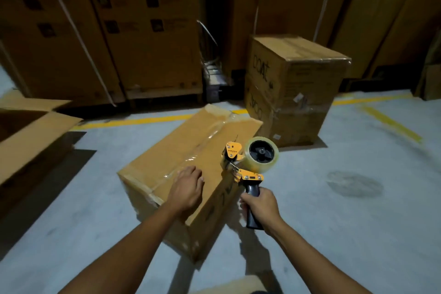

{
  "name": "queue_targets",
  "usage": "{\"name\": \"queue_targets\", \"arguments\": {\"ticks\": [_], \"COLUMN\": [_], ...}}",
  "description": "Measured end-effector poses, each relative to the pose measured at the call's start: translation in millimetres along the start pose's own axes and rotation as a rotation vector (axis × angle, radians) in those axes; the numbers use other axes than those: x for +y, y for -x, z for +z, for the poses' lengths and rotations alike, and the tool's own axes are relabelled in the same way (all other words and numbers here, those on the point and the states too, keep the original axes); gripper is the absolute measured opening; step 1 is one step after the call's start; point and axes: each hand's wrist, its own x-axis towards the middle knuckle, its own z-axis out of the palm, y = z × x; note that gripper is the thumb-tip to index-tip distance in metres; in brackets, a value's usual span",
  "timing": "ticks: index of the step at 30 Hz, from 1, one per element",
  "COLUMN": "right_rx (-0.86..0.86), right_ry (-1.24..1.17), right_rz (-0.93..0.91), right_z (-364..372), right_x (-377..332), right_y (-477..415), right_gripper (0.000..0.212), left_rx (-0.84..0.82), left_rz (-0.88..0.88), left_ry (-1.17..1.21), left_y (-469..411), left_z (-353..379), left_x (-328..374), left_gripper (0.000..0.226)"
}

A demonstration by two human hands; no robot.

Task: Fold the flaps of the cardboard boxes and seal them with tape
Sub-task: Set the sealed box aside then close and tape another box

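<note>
From my head camera, the cardboard box (167,150) sits on the grey floor (334,234) right in front of me, its flaps folded shut and clear tape shining along the top seam. My left hand (187,188) rests palm down on its near end, fingers loosely bent together, holding nothing. My right hand (260,205) is wrapped round the dark handle of the orange tape dispenser (251,177), held just beside the box's right edge. An open box (31,131) stands at my left.
</note>
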Motion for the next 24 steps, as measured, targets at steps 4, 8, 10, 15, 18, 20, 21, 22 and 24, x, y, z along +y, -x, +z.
{"name": "queue_targets", "arguments": {"ticks": [4, 8, 10, 15, 18, 20, 21, 22, 24], "right_rx": [-0.013, -0.023, -0.019, -0.008, -0.035, -0.077, -0.093, -0.101, -0.102], "right_ry": [0.109, 0.250, 0.333, 0.465, 0.524, 0.564, 0.579, 0.604, 0.708], "right_rz": [-0.071, -0.134, -0.154, -0.186, -0.222, -0.226, -0.227, -0.241, -0.297], "right_z": [53.8, 104.4, 123.9, 140.7, 138.1, 134.5, 134.0, 133.9, 134.6], "right_x": [-38.8, -51.5, -51.4, -51.6, -53.6, -57.5, -59.1, -61.9, -66.5], "right_y": [6.6, 7.8, 9.0, 15.9, 12.1, 9.9, 9.3, 9.4, 13.2], "right_gripper": [0.028, 0.036, 0.044, 0.032, 0.033, 0.037, 0.040, 0.042, 0.040], "left_rx": [0.074, 0.030, -0.019, -0.111, -0.028, -0.016, -0.026, -0.030, 0.046], "left_rz": [-0.090, -0.263, -0.377, -0.521, -0.532, -0.582, -0.604, -0.621, -0.608], "left_ry": [-0.081, -0.093, -0.113, 0.071, 0.087, 0.056, 0.053, 0.048, 0.012], "left_y": [14.7, 3.5, -9.3, -13.8, 6.4, 24.5, 34.8, 45.9, 68.7], "left_z": [-27.0, -47.9, -57.0, -65.6, -58.8, -59.5, -61.5, -64.7, -72.5], "left_x": [-64.0, -130.3, -151.8, -174.1, -168.9, -162.8, -159.9, -156.8, -147.8], "left_gripper": [0.042, 0.039, 0.041, 0.051, 0.055, 0.059, 0.060, 0.060, 0.055]}}
